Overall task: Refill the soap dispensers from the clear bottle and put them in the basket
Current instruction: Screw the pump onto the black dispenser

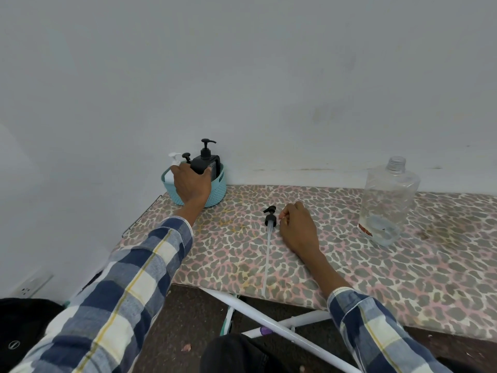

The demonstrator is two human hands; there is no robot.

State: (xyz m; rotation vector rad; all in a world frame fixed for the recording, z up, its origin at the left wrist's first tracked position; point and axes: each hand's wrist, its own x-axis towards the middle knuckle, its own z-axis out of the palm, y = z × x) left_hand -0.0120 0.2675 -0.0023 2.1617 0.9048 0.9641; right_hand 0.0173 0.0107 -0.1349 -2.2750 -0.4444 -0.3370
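left hand [191, 184] gripping a black dispenser [205, 162] inside the teal basket [218, 192], right hand [297, 227] resting loosely curled, holding nothing, right of the basket beside a loose pump [269, 219], clear bottle [387, 203] standing farther right

Dispensers [205, 160] stand in the basket [216, 192], left of the bottle [387, 200].

A teal perforated basket [215, 193] holds a black pump dispenser [205, 160] and a white one [172, 168]. The ironing board cover [336, 265] is grey-and-pink leopard print. The sleeves [129, 286] are navy, white and yellow plaid. The bottle [387, 203] is clear.
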